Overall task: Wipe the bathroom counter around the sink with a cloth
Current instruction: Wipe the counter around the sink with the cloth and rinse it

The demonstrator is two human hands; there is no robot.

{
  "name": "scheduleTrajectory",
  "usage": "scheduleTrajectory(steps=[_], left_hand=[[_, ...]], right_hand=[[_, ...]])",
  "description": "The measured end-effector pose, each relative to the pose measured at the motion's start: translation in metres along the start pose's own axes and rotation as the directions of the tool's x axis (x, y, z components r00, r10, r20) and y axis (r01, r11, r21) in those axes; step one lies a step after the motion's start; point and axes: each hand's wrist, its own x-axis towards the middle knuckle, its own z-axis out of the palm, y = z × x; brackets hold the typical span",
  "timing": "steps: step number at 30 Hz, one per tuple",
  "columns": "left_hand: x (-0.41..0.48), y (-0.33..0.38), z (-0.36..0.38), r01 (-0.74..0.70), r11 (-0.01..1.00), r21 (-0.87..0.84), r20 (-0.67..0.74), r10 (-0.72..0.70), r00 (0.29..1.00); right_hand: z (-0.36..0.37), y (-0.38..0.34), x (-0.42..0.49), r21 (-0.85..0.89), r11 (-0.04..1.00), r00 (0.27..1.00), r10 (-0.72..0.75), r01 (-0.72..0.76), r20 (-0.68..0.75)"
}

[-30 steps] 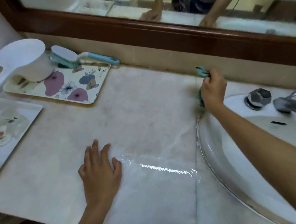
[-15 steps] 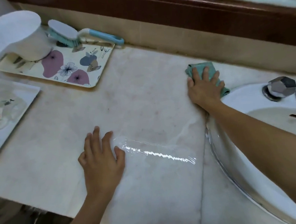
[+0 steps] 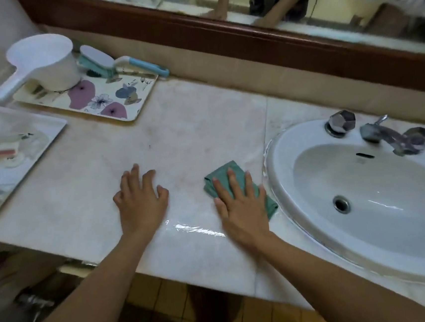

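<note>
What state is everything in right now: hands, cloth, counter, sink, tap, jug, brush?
Left hand: resting on counter, empty.
Right hand: pressing cloth, fingers straight.
Cloth: bunched, flat beside sink.
Counter: wet streak near front edge.
Sink: no water in it.
Tap: no water running.
Jug: upright on tray.
Brush: lying, bristles down.

The sink [image 3: 284, 177] is set into the table's [image 3: 190, 126] right part, with a tap [image 3: 383, 136] on its back rim and a knob [image 3: 341, 121] left of the tap. Just left of the sink, near the front edge, the cloth [image 3: 220, 174] lies under the right hand [image 3: 239, 207]. The left hand [image 3: 140, 201] rests on the table further left, apart from the cloth. In the back left corner a tray [image 3: 122, 96] carries a scoop [image 3: 46, 62] and a brush [image 3: 108, 60]. A second tray [image 3: 35, 141] lies at the left edge.
</note>
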Motion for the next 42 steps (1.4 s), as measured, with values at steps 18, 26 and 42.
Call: scheduleTrajectory(steps=[18,26,42], left_hand=[[-0.155,0.108,-0.027,-0.639,0.621,-0.455,0.094,0.747,0.659],[-0.147,0.216,-0.051,-0.971,0.237,0.035,0.012,0.971,0.238],[-0.111,0.452,-0.060,-0.930,0.206,0.305,0.413,0.851,0.324]], right_hand=[[-0.080,0.087,-0.152,0.941,0.219,0.951,0.229,-0.257,0.206],[-0.158,0.126,-0.160,0.763,-0.321,0.824,-0.305,-0.561,0.478],[-0.222,0.293,-0.112,0.538,0.695,0.809,0.106,-0.476,0.578]])
